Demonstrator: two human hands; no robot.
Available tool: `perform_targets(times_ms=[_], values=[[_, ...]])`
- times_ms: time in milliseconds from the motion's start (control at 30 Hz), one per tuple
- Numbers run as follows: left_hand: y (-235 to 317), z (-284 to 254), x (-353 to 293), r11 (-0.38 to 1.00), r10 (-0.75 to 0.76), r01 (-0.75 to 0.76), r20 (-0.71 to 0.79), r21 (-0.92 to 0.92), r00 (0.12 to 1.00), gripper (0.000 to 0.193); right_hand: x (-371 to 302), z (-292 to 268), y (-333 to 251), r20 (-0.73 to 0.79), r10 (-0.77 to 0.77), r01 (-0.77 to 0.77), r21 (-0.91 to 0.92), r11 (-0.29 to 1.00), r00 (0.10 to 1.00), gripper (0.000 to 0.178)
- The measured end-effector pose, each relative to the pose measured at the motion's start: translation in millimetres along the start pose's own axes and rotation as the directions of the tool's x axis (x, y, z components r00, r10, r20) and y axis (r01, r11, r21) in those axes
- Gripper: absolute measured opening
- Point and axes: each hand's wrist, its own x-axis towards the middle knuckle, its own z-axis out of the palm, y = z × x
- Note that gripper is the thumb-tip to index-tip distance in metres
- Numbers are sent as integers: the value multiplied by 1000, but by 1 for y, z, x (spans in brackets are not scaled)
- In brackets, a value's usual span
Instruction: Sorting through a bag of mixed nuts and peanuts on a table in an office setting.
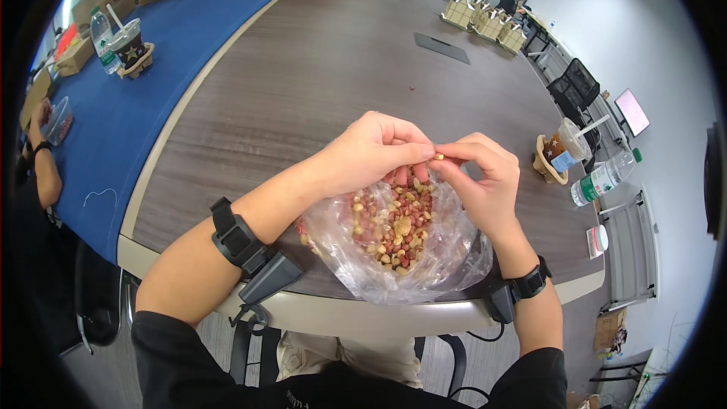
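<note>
In front of me, a clear plastic bag [356, 273] lies spread on the table, with many peanuts [405, 231] in it, some in reddish skin and some pale. Over its far side my two hands meet. My right hand [488, 178] pinches a small pale peanut [439, 157] between thumb and forefinger. The thumb and forefinger of my left hand [371, 148] are pressed together against the same spot, their tips touching the right fingertips. The other left fingers curl down just above the heap. Each wrist wears a black strap with a device.
On the right stand an iced drink cup [564, 148] in a carton holder, a water bottle [606, 178] and a small white-lidded jar [597, 241]. A dark flat panel [441, 48] and several paper bags [485, 19] are farther off. At left, another person's hand [42, 113] is by a plastic tub [59, 121].
</note>
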Motion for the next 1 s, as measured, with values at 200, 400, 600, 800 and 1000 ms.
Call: perform_targets(times_ms=[200,400,600,800,1000], values=[[1,5,0,1000,-15,16,-31,19,999,19,-1,-2,0,11,3,-3,-1,1000,1000,20],[3,3,-1,999,-5,6,-15,52,1000,19,1,-2,-2,29,-32,33,-39,999,999,19],[3,4,-1,998,15,-13,-35,56,999,17,1,-4,-3,21,-25,26,-36,999,999,18],[2,5,0,997,28,-25,-27,78,999,18,0,-4,-2,8,0,0,8,1000,1000,18],[2,4,0,996,23,-23,6,92,1000,18,-1,-3,-1,-2,20,-19,59,998,1000,18]])
